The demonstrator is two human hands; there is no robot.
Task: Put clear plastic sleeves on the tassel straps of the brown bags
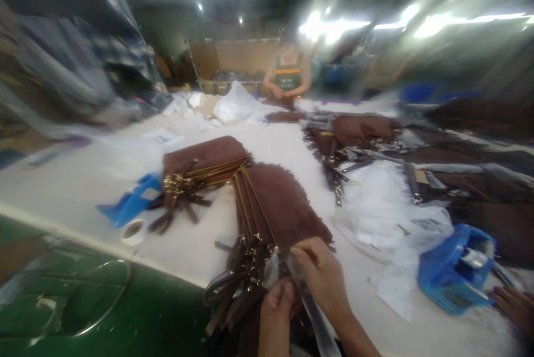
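Note:
At the table's near edge, a fanned stack of brown fringed pouches (283,201) lies with zippers and gold clasps facing me. Dark brown wrist straps (233,296) hang from it over the edge. My right hand (323,271) is closed in a pinch on a clear plastic strip (311,307), beside the top pouch's zipper corner. Just below, my left hand (277,304) is closed by the straps, its fingertips curled; what they hold is hidden. A small piece of clear plastic (271,271) shows above the left fingers.
Left lie a second pouch stack (204,159), a blue packet (133,201) and a tape roll (133,232). Right are white plastic bags (379,207), a blue basket (454,273) and another person's hand (515,304). Across the table (179,257), a person in an apron (287,76) works.

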